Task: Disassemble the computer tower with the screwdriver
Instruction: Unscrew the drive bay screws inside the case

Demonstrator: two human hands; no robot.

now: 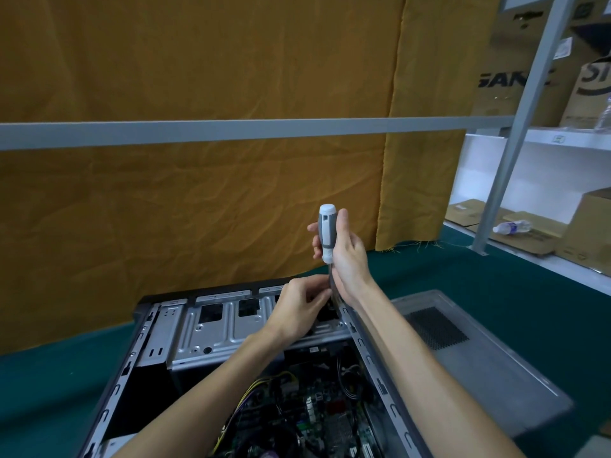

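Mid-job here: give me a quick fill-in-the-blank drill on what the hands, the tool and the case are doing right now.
1. The right hand grips the handle of the ____, held upright.
2. The left hand reaches to the tool's ____ near the drive cage.
3. The removed side panel lies to the ____ of the computer tower.
4. The table covering is ____.

Missing words: screwdriver; shaft; right; green

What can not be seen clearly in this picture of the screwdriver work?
- Screwdriver tip, head view: hidden behind the left hand and right hand.
- Any screw: not visible, covered by the hands.
- Computer case near end: cut off by the bottom edge.
- Box lettering: partly blocked by the shelf post.
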